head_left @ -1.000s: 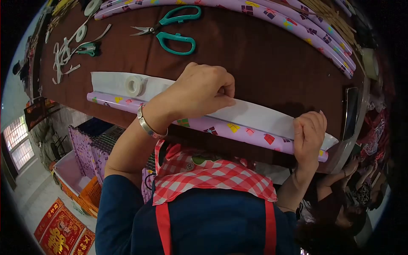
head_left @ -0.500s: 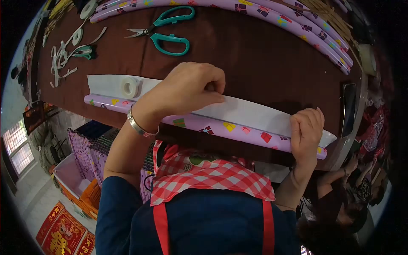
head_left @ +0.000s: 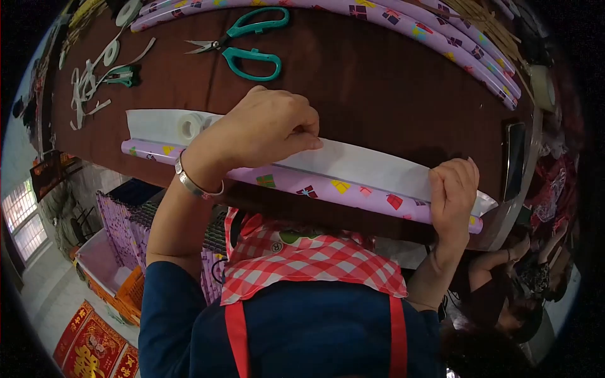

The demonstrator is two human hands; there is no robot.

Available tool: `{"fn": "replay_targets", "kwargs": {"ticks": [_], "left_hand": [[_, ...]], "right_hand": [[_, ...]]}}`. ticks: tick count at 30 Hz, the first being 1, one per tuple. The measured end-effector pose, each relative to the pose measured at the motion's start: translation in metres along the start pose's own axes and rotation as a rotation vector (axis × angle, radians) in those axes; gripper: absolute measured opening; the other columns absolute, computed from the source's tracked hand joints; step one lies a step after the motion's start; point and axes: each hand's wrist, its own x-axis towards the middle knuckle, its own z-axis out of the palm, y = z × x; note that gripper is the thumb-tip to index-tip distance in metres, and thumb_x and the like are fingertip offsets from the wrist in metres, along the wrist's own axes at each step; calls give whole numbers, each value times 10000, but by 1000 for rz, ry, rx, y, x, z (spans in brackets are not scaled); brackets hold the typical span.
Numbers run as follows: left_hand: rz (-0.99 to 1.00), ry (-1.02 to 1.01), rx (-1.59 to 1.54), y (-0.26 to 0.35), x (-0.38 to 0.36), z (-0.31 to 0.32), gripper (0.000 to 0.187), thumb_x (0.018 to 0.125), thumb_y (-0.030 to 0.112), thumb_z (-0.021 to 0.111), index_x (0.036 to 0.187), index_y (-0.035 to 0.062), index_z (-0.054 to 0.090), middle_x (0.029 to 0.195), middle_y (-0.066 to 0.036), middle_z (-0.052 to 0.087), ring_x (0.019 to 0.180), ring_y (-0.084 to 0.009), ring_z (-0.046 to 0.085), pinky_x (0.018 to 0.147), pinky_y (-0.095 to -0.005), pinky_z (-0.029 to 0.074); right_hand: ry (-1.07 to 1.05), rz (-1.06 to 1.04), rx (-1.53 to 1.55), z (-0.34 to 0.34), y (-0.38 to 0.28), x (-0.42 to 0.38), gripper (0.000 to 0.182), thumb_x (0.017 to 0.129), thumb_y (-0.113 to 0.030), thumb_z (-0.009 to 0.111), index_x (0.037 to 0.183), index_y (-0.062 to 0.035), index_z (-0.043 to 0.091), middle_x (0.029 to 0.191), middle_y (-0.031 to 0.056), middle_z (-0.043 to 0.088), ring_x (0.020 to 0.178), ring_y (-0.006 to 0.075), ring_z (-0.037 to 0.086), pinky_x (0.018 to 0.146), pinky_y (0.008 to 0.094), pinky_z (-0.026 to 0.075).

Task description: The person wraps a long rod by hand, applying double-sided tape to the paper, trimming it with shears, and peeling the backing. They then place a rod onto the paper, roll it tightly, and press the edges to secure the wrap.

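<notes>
A roll of lilac wrapping paper (head_left: pixel 353 196) printed with coloured gift boxes lies across the brown-covered table, a strip of its white inner side turned up along the far edge. My left hand (head_left: pixel 268 129) is over the paper's middle, thumb and fingers pinched together; what is between them, if anything, is hidden. Near the roll's right end, my right hand (head_left: pixel 455 198) is closed around the paper. Just left of my left wrist, a small white tape roll (head_left: pixel 188 126) rests on the white strip.
Teal-handled scissors (head_left: pixel 253 50) lie beyond the paper. Several finished lilac rolls (head_left: pixel 416 28) stretch along the far edge. Loose white strips (head_left: pixel 82 94) and a small green cutter (head_left: pixel 123 76) are at left. A phone (head_left: pixel 514 160) lies at right. Another person's arm (head_left: pixel 491 261) shows at lower right.
My left hand has shifted slightly left along the paper, still pinched. My right hand keeps its hold on the roll's right end.
</notes>
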Motion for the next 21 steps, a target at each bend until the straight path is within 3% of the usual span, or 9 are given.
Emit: {"fn": "replay_targets", "kwargs": {"ticks": [13,21], "left_hand": [[-19,108,113,-18,-15,2,166,822,191,733,797,36,680,779,-100,641,721,-302,621,653,-405,463],[-121,24,93,-6,-18,-5,190,844,228,728,835,44,684,835,-89,651,823,-282,623,803,-390,424]], "right_hand": [[-15,-9,-35,-1,1,0,152,926,-172,627,835,-51,643,863,78,619,912,285,586,1012,505,388],[-27,-11,-64,0,1,0,151,930,-161,625,846,-35,637,872,86,621,915,291,583,1008,503,395]]}}
